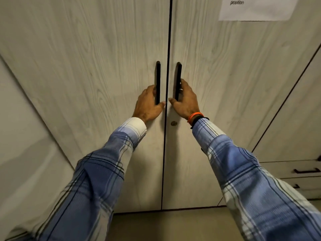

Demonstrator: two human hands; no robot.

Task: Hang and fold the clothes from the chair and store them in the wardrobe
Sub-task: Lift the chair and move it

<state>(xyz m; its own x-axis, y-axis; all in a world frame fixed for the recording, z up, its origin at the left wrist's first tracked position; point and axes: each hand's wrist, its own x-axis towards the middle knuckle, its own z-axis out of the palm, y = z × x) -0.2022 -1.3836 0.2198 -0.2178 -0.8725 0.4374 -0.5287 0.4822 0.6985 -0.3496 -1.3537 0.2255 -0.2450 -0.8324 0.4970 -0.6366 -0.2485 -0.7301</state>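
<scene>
The wardrobe fills the view, its two pale wood-grain doors closed with a thin dark gap between them. My left hand [148,103] grips the lower part of the black bar handle [157,73] on the left door [86,66]. My right hand [185,101] grips the black bar handle [178,73] on the right door [234,75], fingers curled behind it. Both arms wear blue plaid sleeves. An orange and a black band sit on my right wrist. The chair and the clothes are out of view.
A small round keyhole [173,123] sits below the right handle. A white paper notice [257,9] is stuck at the top right of the right door. Drawers with dark handles [306,170] stand at the right. A plain wall [26,153] borders the left.
</scene>
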